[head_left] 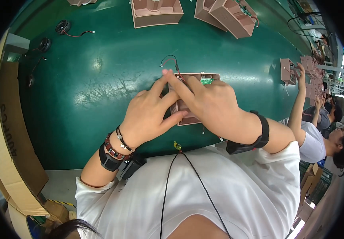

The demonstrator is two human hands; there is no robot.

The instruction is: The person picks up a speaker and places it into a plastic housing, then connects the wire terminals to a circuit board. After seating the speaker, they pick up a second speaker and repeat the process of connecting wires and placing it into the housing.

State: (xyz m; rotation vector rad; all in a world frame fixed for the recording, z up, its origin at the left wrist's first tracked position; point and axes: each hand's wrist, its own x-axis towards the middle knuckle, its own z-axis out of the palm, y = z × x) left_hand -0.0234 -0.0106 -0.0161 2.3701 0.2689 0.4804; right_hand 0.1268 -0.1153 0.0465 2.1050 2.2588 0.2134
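A pinkish-tan open plastic box lies on the green table in front of me. In its far right part sits a green circuit board. My left hand grips the box's left side, thumb over the near part and fingers at the left wall. My right hand reaches over the box with its index finger stretched toward the far left corner. Its other fingers bend down into the box, and what they pinch is hidden. A thin red and black wire with a small connector runs out past the far edge.
Round black speakers with wires, such as one speaker, lie at the far left. More tan boxes stand along the far edge. A cardboard carton borders the left side. At right, a co-worker's hand touches another box.
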